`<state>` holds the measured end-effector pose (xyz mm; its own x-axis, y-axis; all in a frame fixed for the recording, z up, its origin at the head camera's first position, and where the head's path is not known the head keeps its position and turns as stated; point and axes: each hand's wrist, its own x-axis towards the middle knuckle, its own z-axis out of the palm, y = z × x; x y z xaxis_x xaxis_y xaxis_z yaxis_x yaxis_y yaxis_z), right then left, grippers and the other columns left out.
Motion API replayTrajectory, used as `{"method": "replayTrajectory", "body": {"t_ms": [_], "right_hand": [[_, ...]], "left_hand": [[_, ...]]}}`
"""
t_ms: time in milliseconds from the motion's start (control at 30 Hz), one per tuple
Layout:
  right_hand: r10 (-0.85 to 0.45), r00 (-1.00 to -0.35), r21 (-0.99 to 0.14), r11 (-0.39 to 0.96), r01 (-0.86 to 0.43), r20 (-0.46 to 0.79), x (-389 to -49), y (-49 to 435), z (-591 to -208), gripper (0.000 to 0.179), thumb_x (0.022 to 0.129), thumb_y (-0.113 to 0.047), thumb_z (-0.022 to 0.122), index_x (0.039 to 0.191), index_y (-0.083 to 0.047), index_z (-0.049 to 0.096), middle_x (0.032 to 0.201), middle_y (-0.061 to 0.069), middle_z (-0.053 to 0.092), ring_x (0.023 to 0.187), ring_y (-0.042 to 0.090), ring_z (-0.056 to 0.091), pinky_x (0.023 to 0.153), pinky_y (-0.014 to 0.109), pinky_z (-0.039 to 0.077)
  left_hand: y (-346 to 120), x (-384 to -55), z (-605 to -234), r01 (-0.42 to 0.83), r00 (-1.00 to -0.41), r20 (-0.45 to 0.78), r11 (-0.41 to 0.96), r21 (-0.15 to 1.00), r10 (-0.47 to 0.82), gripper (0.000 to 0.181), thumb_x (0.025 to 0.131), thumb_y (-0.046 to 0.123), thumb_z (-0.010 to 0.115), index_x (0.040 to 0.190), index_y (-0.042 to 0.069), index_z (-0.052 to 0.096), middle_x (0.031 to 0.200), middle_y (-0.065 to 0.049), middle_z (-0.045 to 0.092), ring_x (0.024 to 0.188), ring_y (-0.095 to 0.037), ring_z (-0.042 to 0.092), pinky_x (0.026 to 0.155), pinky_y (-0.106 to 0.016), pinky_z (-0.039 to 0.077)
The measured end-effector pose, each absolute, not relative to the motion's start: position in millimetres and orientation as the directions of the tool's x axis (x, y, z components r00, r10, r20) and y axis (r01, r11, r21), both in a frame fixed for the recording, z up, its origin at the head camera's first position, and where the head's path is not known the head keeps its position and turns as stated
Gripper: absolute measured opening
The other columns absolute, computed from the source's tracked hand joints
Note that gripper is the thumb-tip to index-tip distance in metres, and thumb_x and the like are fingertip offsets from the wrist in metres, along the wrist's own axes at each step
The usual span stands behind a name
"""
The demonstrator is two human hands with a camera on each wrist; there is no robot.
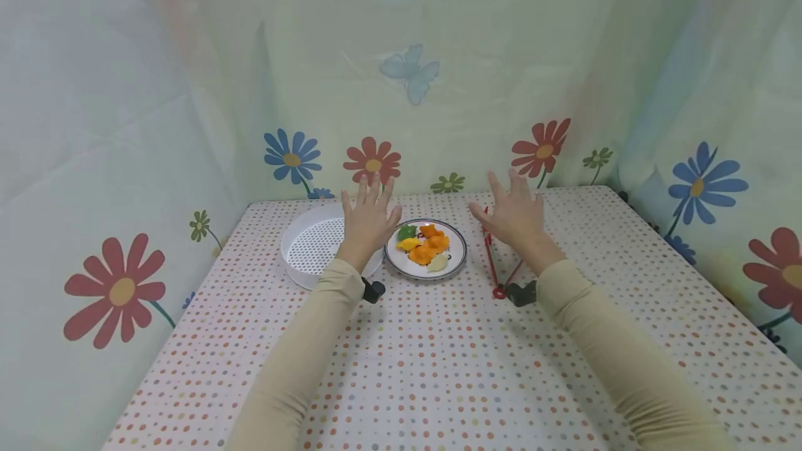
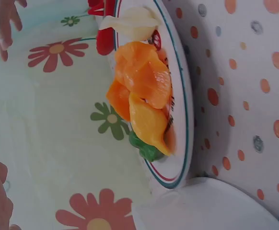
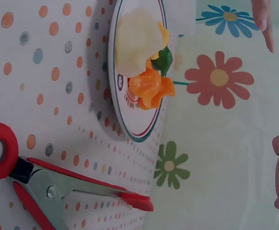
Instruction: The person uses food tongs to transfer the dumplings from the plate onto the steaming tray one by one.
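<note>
My left hand [image 1: 368, 223] is held up with its fingers spread, overlapping the right side of a round white perforated basket [image 1: 294, 271] in the head view. My right hand [image 1: 517, 220], fingers also spread, is raised over a pair of red-and-metal tongs [image 1: 491, 263] and hides part of them. Between the hands lies a white plate [image 1: 456, 260] with a dark rim. It bears dumpling-shaped pieces: several orange ones [image 1: 422, 255], a yellow one [image 1: 409, 244], a green one [image 1: 406, 232] and a whitish one [image 1: 438, 262]. Both hands hold nothing.
A white dotted cloth [image 1: 426, 353] covers the table. Behind it and at both sides hangs a pale curtain [image 1: 476, 117] printed with flowers and butterflies. The tongs' red ring end [image 3: 0, 148] points toward the near side. The plate stands close beside the basket.
</note>
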<state>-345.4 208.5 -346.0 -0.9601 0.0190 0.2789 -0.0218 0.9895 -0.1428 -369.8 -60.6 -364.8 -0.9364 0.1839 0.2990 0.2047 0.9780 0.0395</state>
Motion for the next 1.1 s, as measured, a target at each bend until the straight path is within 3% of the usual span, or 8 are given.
{"method": "replayTrajectory", "body": {"t_ms": [100, 233, 333, 567, 733, 967, 1100], "right_hand": [[0.07, -0.958, -0.168, 0.986, 0.024, 0.279, -347, 211, -353, 0.083, 0.09, -0.06, 0.045, 0.152, -0.013, 0.018, 0.151, 0.028, 0.019, 0.134, 0.047, 0.029, 0.103, 0.067, 0.03], [0.146, -0.948, -0.234, 0.969, 0.08, 0.283, -347, 219, -359, 0.083, 0.089, -0.054, 0.051, 0.15, -0.006, 0.022, 0.146, 0.031, 0.025, 0.127, 0.05, 0.036, 0.096, 0.064, 0.039], [0.212, -0.948, -0.285, 0.948, 0.141, 0.239, -343, 226, -364, 0.09, 0.089, -0.053, 0.053, 0.15, 0.001, 0.014, 0.146, 0.036, 0.02, 0.128, 0.053, 0.033, 0.098, 0.065, 0.037], [0.306, -0.95, -0.349, 0.885, 0.31, -0.068, -335, 231, -394, 0.114, 0.087, -0.067, 0.045, 0.144, 0.005, -0.023, 0.147, 0.045, -0.004, 0.133, 0.064, 0.009, 0.106, 0.072, 0.014], [0.338, -0.929, -0.316, 0.874, 0.369, -0.151, -335, 227, -418, 0.119, 0.082, -0.072, 0.047, 0.146, 0.0, -0.022, 0.146, 0.046, 0.004, 0.134, 0.063, 0.01, 0.105, 0.075, 0.012], [0.343, -0.93, -0.327, 0.87, 0.369, -0.135, -337, 222, -429, 0.114, 0.084, -0.061, 0.056, 0.149, -0.004, -0.019, 0.143, 0.047, 0.004, 0.135, 0.061, 0.014, 0.101, 0.079, 0.01], [0.325, -0.938, -0.362, 0.865, 0.348, -0.124, -341, 217, -429, 0.112, 0.084, -0.053, 0.06, 0.149, -0.006, -0.019, 0.142, 0.048, 0.006, 0.133, 0.062, 0.015, 0.101, 0.08, 0.007]], "left_hand": [[-66, -371, -369, 0.202, -0.94, 0.29, 0.978, 0.049, 0.18, 0.066, 0.098, 0.054, 0.025, 0.153, 0.03, -0.003, 0.161, 0.0, -0.007, 0.149, -0.025, -0.008, 0.115, -0.06, -0.006], [-72, -372, -373, 0.194, -0.94, 0.302, 0.976, 0.097, 0.157, 0.067, 0.098, 0.054, 0.026, 0.154, 0.029, -0.001, 0.161, -0.001, -0.007, 0.149, -0.025, -0.008, 0.115, -0.061, -0.006], [-82, -371, -371, 0.187, -0.939, 0.322, 0.966, 0.18, 0.122, 0.067, 0.098, 0.053, 0.027, 0.154, 0.027, 0.0, 0.162, -0.002, -0.005, 0.148, -0.026, -0.01, 0.114, -0.062, -0.006], [-124, -368, -374, 0.138, -0.947, 0.322, 0.9, 0.413, -0.003, 0.074, 0.096, 0.058, 0.027, 0.154, 0.022, 0.001, 0.161, -0.008, -0.003, 0.148, -0.029, -0.011, 0.113, -0.064, -0.008], [-158, -364, -387, 0.102, -0.956, 0.285, 0.827, 0.553, -0.073, 0.08, 0.095, 0.062, 0.029, 0.154, 0.019, -0.003, 0.16, -0.012, -0.009, 0.147, -0.03, -0.012, 0.112, -0.065, -0.008], [-201, -364, -400, 0.077, -0.978, 0.198, 0.773, 0.63, -0.063, 0.093, 0.091, 0.069, 0.029, 0.152, 0.013, -0.014, 0.157, -0.015, -0.021, 0.145, -0.031, -0.019, 0.113, -0.064, -0.005], [-231, -361, -407, 0.005, -0.999, 0.03, 0.667, 0.745, -0.026, 0.103, 0.088, 0.071, 0.035, 0.146, 0.015, -0.029, 0.154, -0.012, -0.029, 0.144, -0.037, -0.018, 0.114, -0.063, -0.002]]}}
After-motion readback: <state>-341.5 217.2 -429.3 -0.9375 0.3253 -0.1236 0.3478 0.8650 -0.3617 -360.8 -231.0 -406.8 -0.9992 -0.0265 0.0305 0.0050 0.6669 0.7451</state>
